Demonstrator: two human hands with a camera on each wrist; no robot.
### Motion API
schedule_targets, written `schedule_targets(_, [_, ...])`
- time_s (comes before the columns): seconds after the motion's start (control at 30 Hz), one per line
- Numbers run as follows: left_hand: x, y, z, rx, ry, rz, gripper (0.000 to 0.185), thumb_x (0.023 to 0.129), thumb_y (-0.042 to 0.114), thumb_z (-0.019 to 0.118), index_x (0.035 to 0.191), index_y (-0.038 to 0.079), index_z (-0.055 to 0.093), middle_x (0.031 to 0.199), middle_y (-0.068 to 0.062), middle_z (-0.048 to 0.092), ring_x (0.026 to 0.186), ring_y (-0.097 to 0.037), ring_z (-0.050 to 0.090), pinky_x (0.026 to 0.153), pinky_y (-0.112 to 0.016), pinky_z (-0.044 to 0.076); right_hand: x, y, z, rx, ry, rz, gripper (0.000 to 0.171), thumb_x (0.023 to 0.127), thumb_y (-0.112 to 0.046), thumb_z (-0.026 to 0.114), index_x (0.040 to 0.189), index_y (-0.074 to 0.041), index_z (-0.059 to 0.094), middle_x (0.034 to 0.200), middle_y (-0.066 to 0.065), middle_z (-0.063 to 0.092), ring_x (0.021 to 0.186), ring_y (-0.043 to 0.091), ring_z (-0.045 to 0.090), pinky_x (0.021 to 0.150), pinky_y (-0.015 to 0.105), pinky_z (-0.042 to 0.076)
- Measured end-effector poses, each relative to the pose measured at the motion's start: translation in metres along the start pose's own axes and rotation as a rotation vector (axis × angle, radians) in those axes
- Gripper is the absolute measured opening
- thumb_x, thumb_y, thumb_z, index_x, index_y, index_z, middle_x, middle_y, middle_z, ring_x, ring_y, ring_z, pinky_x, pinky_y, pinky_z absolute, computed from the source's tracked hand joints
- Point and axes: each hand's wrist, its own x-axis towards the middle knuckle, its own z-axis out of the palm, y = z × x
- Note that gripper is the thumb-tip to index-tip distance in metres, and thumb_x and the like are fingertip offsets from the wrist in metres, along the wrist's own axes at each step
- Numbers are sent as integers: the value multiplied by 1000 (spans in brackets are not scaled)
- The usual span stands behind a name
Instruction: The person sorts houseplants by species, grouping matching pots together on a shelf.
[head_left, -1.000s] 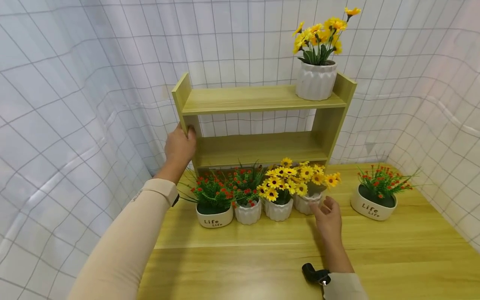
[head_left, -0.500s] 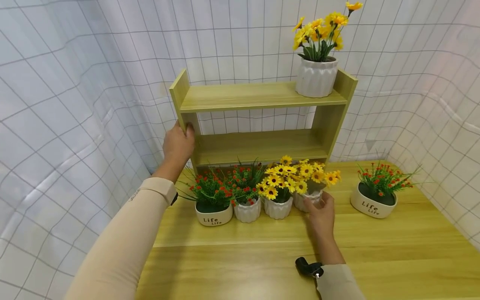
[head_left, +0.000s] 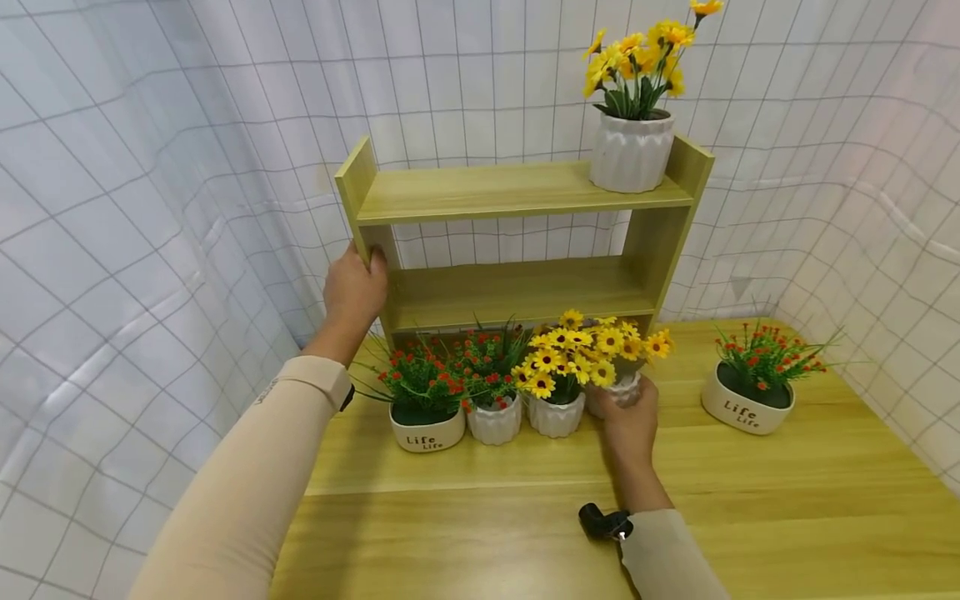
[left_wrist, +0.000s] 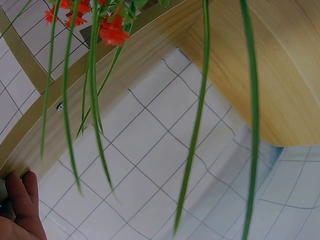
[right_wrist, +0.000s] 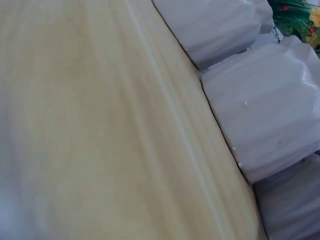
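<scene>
My left hand point(head_left: 356, 292) grips the left side panel of a light wooden two-tier shelf point(head_left: 495, 192), thumb on its inner side. In the left wrist view its fingers point(left_wrist: 22, 197) lie against the panel's edge. My right hand point(head_left: 632, 423) holds a white fluted flowerpot point(head_left: 621, 392) of yellow flowers by its front right side, at the right end of a row before the shelf. Beside it stands another white flowerpot point(head_left: 557, 417) with dark-centred yellow flowers. The right wrist view shows fluted pots point(right_wrist: 265, 110) along the tabletop; the hand is outside that view.
Left of these are a white pot point(head_left: 495, 421) and an oval "Life" planter point(head_left: 427, 433), both with red flowers. Another "Life" planter point(head_left: 750, 408) stands at the right. A tall pot of yellow flowers point(head_left: 632, 150) tops the shelf. Grid-patterned cloth point(head_left: 480, 75) hangs behind the wooden table point(head_left: 480, 533).
My right hand has moved left and forward, closing round the rightmost pot of the row, which shifts slightly left. The left hand keeps its grip on the shelf.
</scene>
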Motion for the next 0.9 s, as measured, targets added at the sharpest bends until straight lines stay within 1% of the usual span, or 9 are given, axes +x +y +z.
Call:
schedule_targets(0.17, [1,1,0,-2,6,9,43,105,38,34,105,1,57,90,-28,67,80,-45,66,63,-55,49,3,3,0,-13,9,1,86,83,-26,81,150,-10,30,135,16,48,117,28,50,95,39,40])
schedule_targets(0.37, [1,0,0,5,-5,-8,46,105,38,33,111,0,58,90,-28,67,80,-45,66,64,-54,49,5,8,-2,-44,-4,-3,84,84,-26,80,150,-10,31,138,18,47,120,29,49,99,42,39])
schedule_targets(0.5, [1,0,0,7,-11,-13,48,105,38,33,116,0,59,94,-29,68,85,-45,67,67,-56,49,7,10,-2,-46,-16,-19,83,85,-24,79,150,-9,31,140,18,46,123,29,47,102,43,38])
schedule_targets(0.63, [0,-1,0,7,-15,-17,48,105,39,32,116,0,59,97,-29,68,88,-46,67,69,-56,49,8,11,-3,-73,-26,-32,81,87,-24,77,151,-8,30,142,18,46,125,29,47,102,43,37])
schedule_targets(0.73, [0,0,0,6,-18,-20,49,105,39,32,116,0,59,99,-29,68,89,-46,67,69,-57,50,8,11,-4,-71,-30,-28,80,87,-23,78,151,-8,31,138,18,49,121,28,50,97,39,41])
schedule_targets(0.8, [0,0,0,7,-19,-21,49,105,39,32,117,0,58,99,-29,68,89,-46,67,69,-57,50,8,11,-5,-70,-29,-23,80,86,-25,79,150,-8,33,136,16,50,118,27,51,91,33,43])
schedule_targets(0.9, [1,-1,0,9,-16,-18,48,105,39,32,116,0,59,98,-29,68,88,-46,67,69,-57,50,8,11,-7,-38,-33,-12,80,86,-26,80,148,-8,33,135,16,49,115,27,52,80,23,46])
